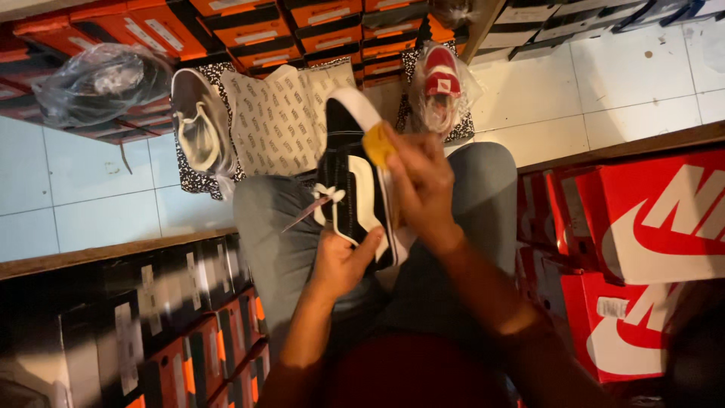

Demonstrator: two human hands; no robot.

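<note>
Your left hand (341,261) grips the black sneaker (356,181) steady above your lap while your right hand (423,181) pinches a yellow sponge (379,143) against its sole edge.

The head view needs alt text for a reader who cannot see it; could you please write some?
Seen from above, a seated person's left hand holds a black-and-white sneaker over their lap while the right hand presses a yellow cloth to its sole edge. Ahead lie a white shoe and a bagged red shoe; shoeboxes surround them.

You wear grey trousers (272,227) and a dark red top (411,374); your forearms are bare, without sleeves.
</note>
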